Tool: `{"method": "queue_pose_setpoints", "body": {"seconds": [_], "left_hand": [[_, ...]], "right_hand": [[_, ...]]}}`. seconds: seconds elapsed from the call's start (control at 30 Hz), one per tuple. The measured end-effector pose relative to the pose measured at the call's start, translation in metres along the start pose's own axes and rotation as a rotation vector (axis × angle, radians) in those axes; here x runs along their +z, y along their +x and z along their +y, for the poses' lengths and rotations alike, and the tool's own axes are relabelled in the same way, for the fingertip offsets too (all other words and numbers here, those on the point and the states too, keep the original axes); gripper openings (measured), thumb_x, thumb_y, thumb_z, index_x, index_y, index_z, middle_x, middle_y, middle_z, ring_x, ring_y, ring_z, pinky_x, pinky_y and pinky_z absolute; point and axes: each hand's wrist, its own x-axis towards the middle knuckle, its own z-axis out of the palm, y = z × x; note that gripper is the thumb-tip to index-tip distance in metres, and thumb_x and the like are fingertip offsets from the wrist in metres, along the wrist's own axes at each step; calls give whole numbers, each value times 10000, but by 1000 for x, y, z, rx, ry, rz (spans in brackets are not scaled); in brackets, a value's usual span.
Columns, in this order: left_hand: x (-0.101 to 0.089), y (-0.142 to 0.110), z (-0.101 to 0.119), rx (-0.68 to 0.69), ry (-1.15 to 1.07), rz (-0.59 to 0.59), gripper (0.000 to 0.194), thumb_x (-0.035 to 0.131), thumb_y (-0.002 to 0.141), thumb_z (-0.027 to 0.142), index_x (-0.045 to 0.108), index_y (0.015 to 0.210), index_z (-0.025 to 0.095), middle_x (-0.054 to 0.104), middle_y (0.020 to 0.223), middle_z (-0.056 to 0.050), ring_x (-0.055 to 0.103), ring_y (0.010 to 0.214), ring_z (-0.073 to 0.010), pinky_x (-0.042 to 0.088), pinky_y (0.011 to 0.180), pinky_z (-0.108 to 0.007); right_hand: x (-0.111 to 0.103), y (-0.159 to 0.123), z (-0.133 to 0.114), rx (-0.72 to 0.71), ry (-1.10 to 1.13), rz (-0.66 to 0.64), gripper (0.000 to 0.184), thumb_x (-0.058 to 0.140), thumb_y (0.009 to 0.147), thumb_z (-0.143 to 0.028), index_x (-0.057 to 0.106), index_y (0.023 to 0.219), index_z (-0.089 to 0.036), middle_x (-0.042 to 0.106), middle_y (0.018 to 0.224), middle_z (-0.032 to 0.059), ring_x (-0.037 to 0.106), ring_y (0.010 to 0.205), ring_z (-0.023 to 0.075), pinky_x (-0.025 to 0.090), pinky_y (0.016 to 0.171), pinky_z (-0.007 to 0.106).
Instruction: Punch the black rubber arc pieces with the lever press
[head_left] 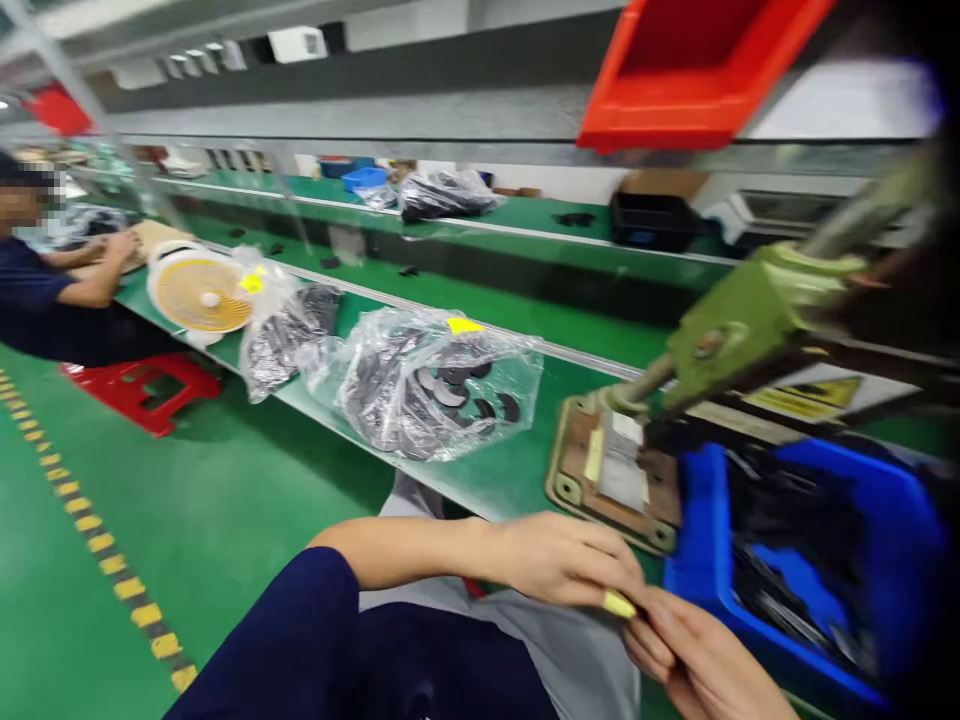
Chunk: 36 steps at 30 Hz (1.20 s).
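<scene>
My left hand [562,560] reaches across my lap with its fingers drawn together, a yellow finger cot [619,604] on one fingertip. My right hand [694,655] meets it from below right, fingers curled against the left fingertips. Whatever sits between them is too small to make out. Both hands hover just in front of a blue bin [795,560] filled with dark parts. Behind the bin stands a green hand press [739,325] on a brown base plate [592,470].
Two clear plastic bags of black parts [427,385] [281,335] lie on the green workbench [510,470]. A small yellow fan [202,290] stands further left. Another person [45,270] sits at far left by a red stool [142,385]. A red bin [690,70] hangs overhead.
</scene>
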Motion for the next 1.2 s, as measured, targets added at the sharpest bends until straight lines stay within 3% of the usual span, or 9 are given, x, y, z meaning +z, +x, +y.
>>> {"method": "queue_pose_setpoints", "body": {"seconds": [0.07, 0.2, 0.3, 0.4, 0.67, 1.2], "left_hand": [[4, -4, -4, -9, -24, 59, 230, 580, 935, 257, 756, 1023, 137, 728, 1080, -152, 687, 1050, -206, 522, 981, -256], [10, -10, -12, -129, -85, 267, 187, 582, 935, 216, 756, 972, 158, 749, 945, -95, 705, 888, -172, 560, 852, -265], [16, -13, -18, -210, -90, 400, 137, 614, 915, 192, 750, 927, 180, 746, 900, -60, 702, 831, -157, 563, 787, -257], [22, -16, -23, -179, -25, 452, 137, 615, 908, 160, 740, 949, 195, 747, 915, -51, 707, 830, -151, 569, 769, -257], [27, -26, -33, 54, 92, 485, 169, 602, 914, 99, 691, 1023, 193, 745, 1012, -77, 718, 919, -156, 596, 826, -284], [35, -31, -40, 83, 160, 413, 221, 606, 894, 48, 656, 1067, 176, 721, 1039, -85, 707, 940, -154, 595, 839, -275]], "right_hand": [[9, -3, -6, 94, 99, -44, 563, 518, 833, -720, 442, 608, -209, 330, 519, -45, 342, 499, 105, 366, 494, 272], [18, 2, -11, -28, -112, 70, 630, 413, 900, -693, 533, 551, -183, 489, 532, 10, 443, 538, 124, 407, 540, 266], [21, 4, -1, -187, -258, 262, 436, 535, 903, -576, 702, 844, -177, 667, 720, 32, 589, 636, 141, 502, 616, 262], [24, 5, 9, -311, -332, 414, 301, 586, 913, -445, 708, 1033, -197, 723, 884, 59, 657, 741, 157, 553, 695, 284], [30, 4, 18, -479, -411, 492, 170, 591, 933, -312, 720, 1013, -235, 732, 887, 50, 685, 819, 169, 578, 774, 316], [31, 5, 32, -598, -412, 536, 161, 631, 905, -188, 700, 1039, -247, 732, 873, 19, 693, 777, 137, 584, 720, 258]]}}
